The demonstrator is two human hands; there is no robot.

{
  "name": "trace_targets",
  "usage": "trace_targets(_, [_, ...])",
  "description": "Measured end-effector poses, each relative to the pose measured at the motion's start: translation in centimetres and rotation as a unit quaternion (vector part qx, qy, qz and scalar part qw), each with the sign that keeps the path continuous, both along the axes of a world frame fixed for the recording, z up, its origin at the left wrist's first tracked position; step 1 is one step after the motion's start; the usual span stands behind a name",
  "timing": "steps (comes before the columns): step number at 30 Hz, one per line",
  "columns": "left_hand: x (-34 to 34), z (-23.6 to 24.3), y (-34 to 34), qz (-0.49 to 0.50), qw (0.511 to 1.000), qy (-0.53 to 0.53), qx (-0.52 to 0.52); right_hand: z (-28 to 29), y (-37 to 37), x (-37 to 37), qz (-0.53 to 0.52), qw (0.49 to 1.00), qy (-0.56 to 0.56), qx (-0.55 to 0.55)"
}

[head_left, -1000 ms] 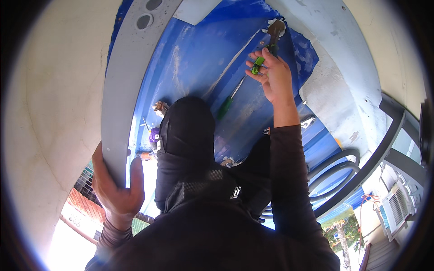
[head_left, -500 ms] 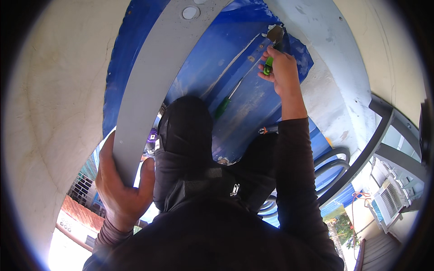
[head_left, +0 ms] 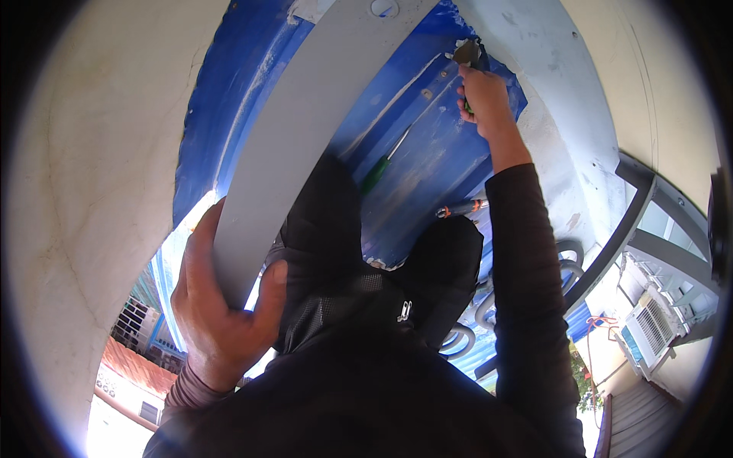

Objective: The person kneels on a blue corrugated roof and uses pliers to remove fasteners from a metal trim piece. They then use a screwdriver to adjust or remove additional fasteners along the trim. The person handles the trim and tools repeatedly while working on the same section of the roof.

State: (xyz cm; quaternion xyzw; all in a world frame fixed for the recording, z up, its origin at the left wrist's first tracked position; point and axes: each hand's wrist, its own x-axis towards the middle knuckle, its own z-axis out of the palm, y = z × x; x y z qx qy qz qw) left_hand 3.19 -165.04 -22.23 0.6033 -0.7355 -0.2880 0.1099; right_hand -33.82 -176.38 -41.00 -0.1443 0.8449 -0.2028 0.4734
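My left hand [head_left: 229, 305] is wrapped round the lower end of a long flat grey metal beam [head_left: 286, 145], thumb on its right edge and fingers on its left. My right hand [head_left: 487, 95] reaches far forward, closed on a green-handled putty knife. Its broad, dull blade [head_left: 467, 52] lies at the torn far corner of a blue sheet-metal panel [head_left: 416, 179]; most of the handle is hidden in my fist. On the panel, between my arms, lies a green-handled screwdriver [head_left: 379, 169]. Closer to my right knee rests a hand tool with orange bands and a ring-like head [head_left: 458, 208].
A cream wall [head_left: 99, 153] rises on the left, and a pale wall [head_left: 565, 91] borders the panel on the right. A dark metal frame [head_left: 611, 244] and grey coiled tubing [head_left: 462, 340] stand at the right. Beyond hangs an air-conditioner unit [head_left: 651, 332].
The grey beam and my left hand have shifted right in view. My right hand has moved slightly forward and its fingers cover more of the green handle. The orange-banded tool shows more fully.
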Motion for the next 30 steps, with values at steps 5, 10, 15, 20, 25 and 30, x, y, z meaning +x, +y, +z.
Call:
trace_targets(5, [0.1,0.0,0.3,0.009,0.999,0.026,0.023,-0.4,-2.2,-1.2,0.050,0.998,0.007,0.036])
trace_targets(10, [0.3,-0.1,0.6,0.017,1.000,0.025,0.006,-0.5,-3.7,-2.0,0.252,0.959,0.093,0.093])
trace_targets(15, [0.6,-0.5,0.3,-0.016,0.999,0.035,-0.028,1.0,-5.3,-3.8,0.183,0.973,0.086,0.110])
trace_targets(20, [0.7,-0.6,0.4,-0.021,0.998,0.049,-0.020,-0.2,-9.5,-5.9,0.234,0.942,-0.043,0.238])
trace_targets(25, [0.6,-0.8,0.7,-0.023,0.998,0.040,-0.035,1.1,-12.3,-6.0,0.278,0.901,-0.066,0.328])
trace_targets(30, [0.4,-0.4,1.0,0.004,1.000,0.019,0.000,5.2,-9.2,-4.1,0.316,0.924,-0.007,0.216])
